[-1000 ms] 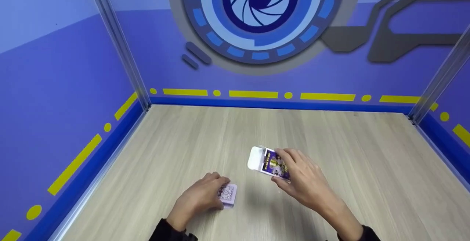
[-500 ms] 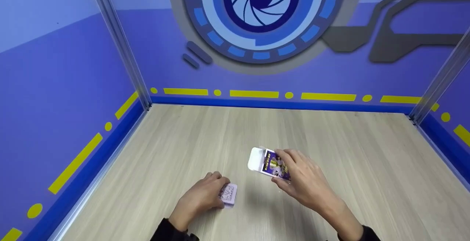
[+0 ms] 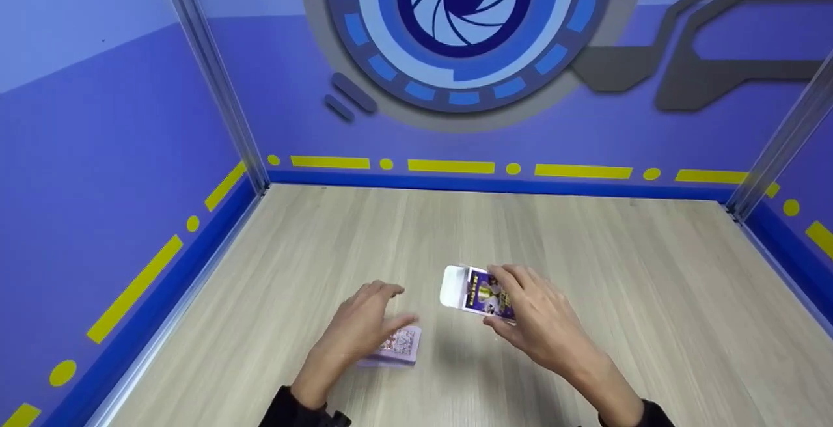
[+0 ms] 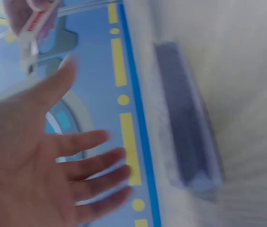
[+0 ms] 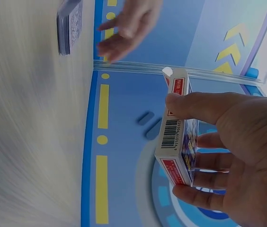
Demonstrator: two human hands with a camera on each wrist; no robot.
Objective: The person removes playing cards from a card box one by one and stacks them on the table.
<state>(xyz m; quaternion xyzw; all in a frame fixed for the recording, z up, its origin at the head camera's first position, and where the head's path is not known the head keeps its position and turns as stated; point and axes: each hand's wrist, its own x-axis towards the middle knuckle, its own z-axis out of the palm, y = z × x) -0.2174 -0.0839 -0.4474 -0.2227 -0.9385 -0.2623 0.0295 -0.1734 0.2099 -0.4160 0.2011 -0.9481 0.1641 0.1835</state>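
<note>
A deck of playing cards point(image 3: 402, 345) lies on the table, its patterned back up and partly hidden by my left hand point(image 3: 362, 320). That hand hovers above the deck with fingers spread, holding nothing; the left wrist view shows the deck point(image 4: 185, 113) apart from the fingers. My right hand point(image 3: 543, 313) grips a card box point(image 3: 487, 293) off the table, its white flap open towards the left. In the right wrist view the thumb and fingers pinch the card box point(image 5: 173, 135) along its barcode side. Whether anything is inside the box, I cannot tell.
The wood-grain table point(image 3: 312, 238) is bounded by a blue back wall point(image 3: 455, 144) and a left side wall point(image 3: 104, 219), with another wall on the right. Metal posts point(image 3: 221, 82) stand in the corners.
My left hand has let go of the deck and lifted off it, its fingers spreading. More of the deck shows now. The right hand and the box have barely moved.
</note>
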